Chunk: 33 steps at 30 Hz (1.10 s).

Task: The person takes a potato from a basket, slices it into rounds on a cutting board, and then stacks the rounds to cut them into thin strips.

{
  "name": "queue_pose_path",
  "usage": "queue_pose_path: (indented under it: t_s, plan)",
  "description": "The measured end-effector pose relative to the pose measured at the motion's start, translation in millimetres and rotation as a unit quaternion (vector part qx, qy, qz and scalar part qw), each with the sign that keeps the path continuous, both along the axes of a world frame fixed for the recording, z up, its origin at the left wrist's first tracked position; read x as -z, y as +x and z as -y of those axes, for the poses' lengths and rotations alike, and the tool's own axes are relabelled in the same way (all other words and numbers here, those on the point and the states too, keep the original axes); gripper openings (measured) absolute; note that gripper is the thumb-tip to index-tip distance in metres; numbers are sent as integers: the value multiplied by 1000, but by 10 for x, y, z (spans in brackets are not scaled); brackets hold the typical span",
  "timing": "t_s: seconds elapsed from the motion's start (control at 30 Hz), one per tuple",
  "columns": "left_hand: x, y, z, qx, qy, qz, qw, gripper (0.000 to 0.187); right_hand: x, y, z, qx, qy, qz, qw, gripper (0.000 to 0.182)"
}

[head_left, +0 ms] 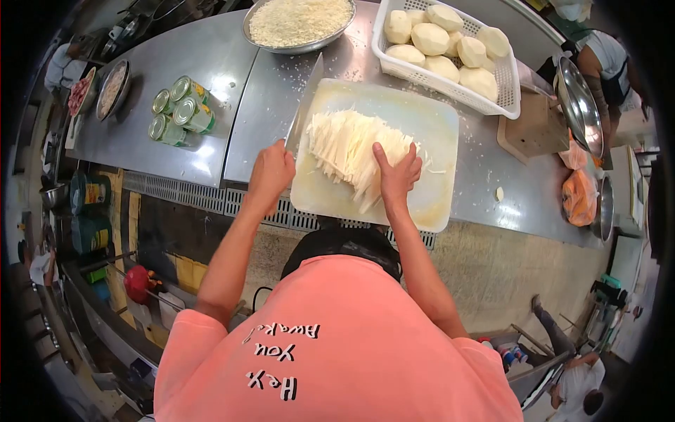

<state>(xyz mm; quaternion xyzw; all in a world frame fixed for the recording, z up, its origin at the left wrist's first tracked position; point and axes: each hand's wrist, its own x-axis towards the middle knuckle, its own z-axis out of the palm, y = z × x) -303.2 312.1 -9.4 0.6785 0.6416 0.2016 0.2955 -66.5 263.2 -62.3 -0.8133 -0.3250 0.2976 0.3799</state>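
My left hand (270, 174) is closed around the handle of a large kitchen knife (306, 98), its blade angled up and away along the left edge of the cutting board (441, 162). On the board lies a heap of pale vegetable strips (351, 148), cut long and thin. My right hand (401, 176) rests against the right side of this heap, thumb stretched out apart from the bent fingers. A white plastic basket (510, 90) beyond the board holds several peeled, round, pale vegetables (430, 39).
A metal bowl (295, 49) of finely chopped pale pieces stands at the back. Several tin cans (184, 112) sit to the left on the steel table (264, 91). Orange bags (579, 197) and metal bowls (581, 105) are at the right. Other people appear around the edges.
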Motion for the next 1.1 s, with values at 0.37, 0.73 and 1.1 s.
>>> queue_pose_path:
  t_s: [0.37, 0.73, 1.1]
  plan:
    - [200, 450, 266, 65, -1, -133, 989, 14, -181, -137, -194, -20, -41, -18, 999, 132]
    - [267, 1216, 850, -126, -129, 150, 972, 18, -43, 547, -563, -247, 55, 17, 967, 121]
    - [376, 2229, 1010, -226, -54, 181, 956, 32, -251, 911, -924, -507, 58, 148, 847, 107]
